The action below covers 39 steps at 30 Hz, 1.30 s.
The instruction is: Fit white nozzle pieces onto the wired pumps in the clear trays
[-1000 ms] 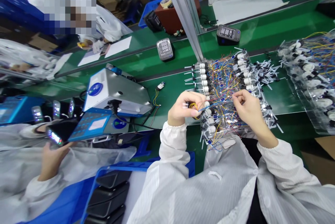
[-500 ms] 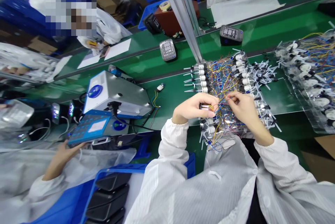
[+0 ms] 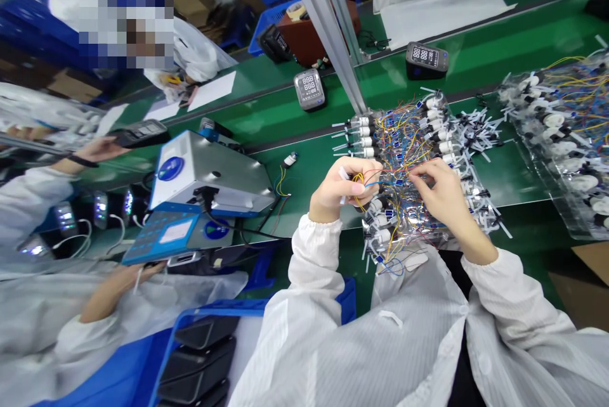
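My left hand is closed around a small wired part, whose white ends stick out between the fingers; most of it is hidden. Yellow wires loop out of the fist, and a blue wire runs to the right. My right hand pinches thin wire ends, with a red wire stretched between the hands. Beneath both hands lies a plastic-covered layer of small white-and-black parts in two rows, their coloured wires tangled in the middle.
A similar wired bundle lies at right, beside loose white strips. One wired part rests left of my hands. A metal box, a post and display units stand around. A co-worker's hand holds a display unit at left.
My left hand has moved slightly left and up with the wired part and turned, drawing wires outward. My right hand stays nearly in place. A co-worker's hand with a display unit has appeared at left.
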Available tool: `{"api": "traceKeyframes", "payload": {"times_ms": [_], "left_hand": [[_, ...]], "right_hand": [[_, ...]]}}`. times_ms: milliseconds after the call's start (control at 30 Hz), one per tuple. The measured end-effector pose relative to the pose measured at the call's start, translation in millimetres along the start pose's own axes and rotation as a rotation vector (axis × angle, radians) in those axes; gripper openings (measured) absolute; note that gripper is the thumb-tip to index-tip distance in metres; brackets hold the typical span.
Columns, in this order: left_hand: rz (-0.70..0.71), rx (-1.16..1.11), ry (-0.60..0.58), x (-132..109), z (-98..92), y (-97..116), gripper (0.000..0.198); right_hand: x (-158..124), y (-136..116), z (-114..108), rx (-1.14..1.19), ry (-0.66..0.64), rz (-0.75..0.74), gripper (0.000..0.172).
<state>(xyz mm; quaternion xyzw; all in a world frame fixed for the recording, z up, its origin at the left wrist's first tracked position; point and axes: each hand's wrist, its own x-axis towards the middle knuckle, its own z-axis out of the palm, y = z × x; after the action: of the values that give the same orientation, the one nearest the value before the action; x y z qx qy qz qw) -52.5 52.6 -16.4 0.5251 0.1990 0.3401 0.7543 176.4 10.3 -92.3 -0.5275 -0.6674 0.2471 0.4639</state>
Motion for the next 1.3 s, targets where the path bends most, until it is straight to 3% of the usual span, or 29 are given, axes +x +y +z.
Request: {"api": "traceKeyframes", "payload": {"times_ms": [100,233,433,833,933,1033,1167,1200,1300], "left_hand": [[0.006,-0.016,-0.039,3,1.0,2,0.043],[0.002,-0.015,-0.044,5,0.7,5,0.047],[-0.006,0.023,-0.064,7,-1.5,5,0.052],[0.039,0.041,0.075,-7,-12.0,11,0.05],[0.08,0.1,0.032,-9,-11.2,16,0.05],[0.123,0.22,-0.01,-10,-4.7,23,0.047],[0.187,0.343,-0.017,-8,11.6,37,0.049],[0.202,0.35,-0.018,-8,16.0,40,0.05],[0.261,0.309,0.024,-11,23.5,47,0.05]], "right_hand": [[0,2,4,0.003,-0.069,-0.031,0.01],[-1,4,8,0.036,-0.186,0.046,0.01],[-1,8,11,0.145,-0.219,0.171,0.011],[-1,2,-6,0.18,-0.085,0.241,0.009],[-4,-5,-11,-0.024,0.039,0.14,0.01],[-3,-24,-15,-0.107,0.128,-0.056,0.016],[5,-53,-7,0.08,-0.193,-0.296,0.052],[7,-58,-3,0.117,-0.269,-0.312,0.053],[7,-65,1,0.247,-0.477,-0.21,0.022]]}}
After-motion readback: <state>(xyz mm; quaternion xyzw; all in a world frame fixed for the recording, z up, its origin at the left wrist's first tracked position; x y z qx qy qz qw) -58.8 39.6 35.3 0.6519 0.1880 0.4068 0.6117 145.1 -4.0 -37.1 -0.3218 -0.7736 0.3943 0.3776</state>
